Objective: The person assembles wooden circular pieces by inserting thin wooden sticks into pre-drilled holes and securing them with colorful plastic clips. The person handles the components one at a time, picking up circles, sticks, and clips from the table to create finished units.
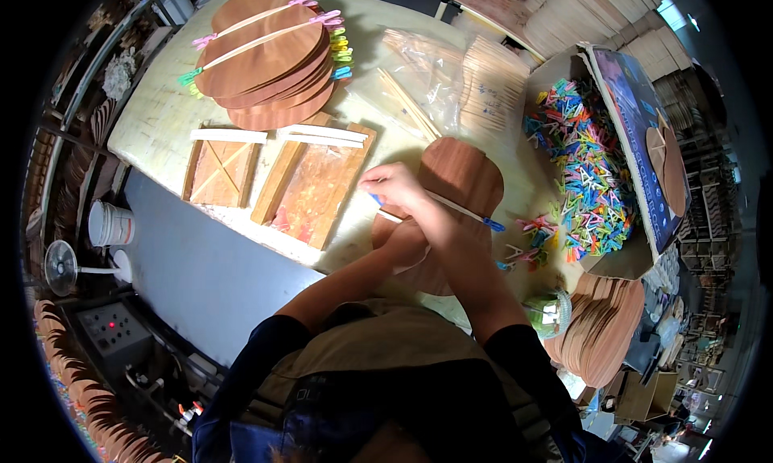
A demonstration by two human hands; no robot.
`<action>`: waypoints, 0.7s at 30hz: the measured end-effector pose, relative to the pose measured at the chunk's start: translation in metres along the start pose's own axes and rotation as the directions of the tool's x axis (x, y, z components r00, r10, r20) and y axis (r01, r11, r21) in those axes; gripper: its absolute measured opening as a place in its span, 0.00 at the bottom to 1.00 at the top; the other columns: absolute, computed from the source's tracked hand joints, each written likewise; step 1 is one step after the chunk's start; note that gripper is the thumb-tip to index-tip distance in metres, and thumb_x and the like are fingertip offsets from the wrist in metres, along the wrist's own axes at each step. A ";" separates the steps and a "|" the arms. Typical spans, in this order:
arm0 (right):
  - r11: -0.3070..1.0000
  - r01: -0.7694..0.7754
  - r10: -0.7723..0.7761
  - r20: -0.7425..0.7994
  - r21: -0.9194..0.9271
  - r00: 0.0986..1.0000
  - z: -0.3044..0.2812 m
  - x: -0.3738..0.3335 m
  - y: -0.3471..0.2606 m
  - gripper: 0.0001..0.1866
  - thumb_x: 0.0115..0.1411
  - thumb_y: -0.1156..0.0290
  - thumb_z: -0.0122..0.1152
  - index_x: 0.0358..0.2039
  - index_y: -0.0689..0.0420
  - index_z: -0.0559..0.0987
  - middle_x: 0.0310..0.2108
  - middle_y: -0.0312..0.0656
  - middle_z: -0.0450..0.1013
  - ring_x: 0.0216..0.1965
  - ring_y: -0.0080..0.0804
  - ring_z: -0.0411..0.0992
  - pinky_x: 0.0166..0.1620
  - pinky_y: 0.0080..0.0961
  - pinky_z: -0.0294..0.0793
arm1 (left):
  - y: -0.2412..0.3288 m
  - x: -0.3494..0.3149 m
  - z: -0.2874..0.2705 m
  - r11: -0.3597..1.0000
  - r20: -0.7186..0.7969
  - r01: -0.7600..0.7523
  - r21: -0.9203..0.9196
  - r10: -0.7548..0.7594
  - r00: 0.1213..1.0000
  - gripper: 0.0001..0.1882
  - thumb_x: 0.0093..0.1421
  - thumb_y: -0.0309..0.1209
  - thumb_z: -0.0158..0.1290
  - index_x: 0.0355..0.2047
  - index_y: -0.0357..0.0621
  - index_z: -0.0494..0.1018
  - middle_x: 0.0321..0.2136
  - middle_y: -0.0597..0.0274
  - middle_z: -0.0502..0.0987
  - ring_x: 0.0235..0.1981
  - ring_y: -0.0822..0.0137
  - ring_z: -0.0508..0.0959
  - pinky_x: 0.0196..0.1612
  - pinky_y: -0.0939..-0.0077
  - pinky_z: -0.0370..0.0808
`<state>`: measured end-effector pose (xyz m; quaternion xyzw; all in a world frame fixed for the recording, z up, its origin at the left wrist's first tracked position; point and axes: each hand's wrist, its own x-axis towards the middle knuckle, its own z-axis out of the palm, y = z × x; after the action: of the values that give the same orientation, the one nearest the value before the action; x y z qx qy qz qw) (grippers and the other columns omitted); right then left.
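Note:
Reddish-brown thin wooden panels (459, 161) with rounded outlines lie on the table in front of me. A pale wooden strip (451, 202) crosses them, and a blue clothespin (493, 224) clamps its right end. My right hand (393, 186) reaches across my left forearm to the panels' left side, fingers pinched on another blue clothespin (376, 198) near the strip's left end. Beneath the right wrist, my left hand (407, 244) lies against the lower-left part of the panels. Its fingers are mostly hidden by the right forearm.
Clipped oval panels (266, 56) are stacked at the back left, near two wooden frames (314, 181). Wooden sticks (491, 84) lie in plastic at the back. A carton (596, 76) of colourful clothespins (592, 181) stands right, above more panels (600, 326) and a green jar (549, 312).

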<state>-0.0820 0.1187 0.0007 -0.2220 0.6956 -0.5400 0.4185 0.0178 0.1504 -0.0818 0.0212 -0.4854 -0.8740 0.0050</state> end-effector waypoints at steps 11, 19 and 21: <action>0.896 0.344 -0.376 -0.067 -0.279 0.924 -0.047 -0.042 -0.009 0.22 0.52 0.69 0.63 0.48 0.59 0.73 0.34 0.41 0.74 0.27 0.23 0.71 0.31 0.21 0.71 | 0.052 0.007 0.004 0.281 0.425 -0.462 0.841 0.186 0.886 0.09 0.51 0.24 0.52 0.35 0.43 0.71 0.37 0.59 0.72 0.44 0.64 0.72 0.43 0.66 0.69; 0.592 -0.699 -0.659 -0.740 -0.400 -0.135 -0.265 -0.433 0.027 0.23 0.48 0.63 0.63 0.43 0.62 0.75 0.37 0.44 0.74 0.37 0.34 0.72 0.41 0.27 0.72 | 0.081 -0.068 -0.007 0.410 -0.093 -0.157 0.898 0.528 0.844 0.13 0.45 0.20 0.55 0.33 0.40 0.70 0.38 0.52 0.71 0.43 0.55 0.70 0.50 0.59 0.65; 0.235 -0.810 -0.200 -0.789 0.537 -0.581 -0.239 -0.486 0.007 0.45 0.39 0.38 0.64 0.53 0.57 0.68 0.52 0.49 0.65 0.50 0.43 0.66 0.47 0.45 0.69 | 0.080 -0.086 -0.005 0.664 -0.502 0.121 0.738 0.420 0.756 0.11 0.48 0.21 0.55 0.34 0.40 0.70 0.37 0.53 0.70 0.44 0.58 0.70 0.49 0.63 0.66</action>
<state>-0.0095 0.6261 0.1765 0.5369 0.8130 0.1333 -0.1818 0.1031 0.1066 -0.0133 0.2724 -0.7613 -0.5386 0.2370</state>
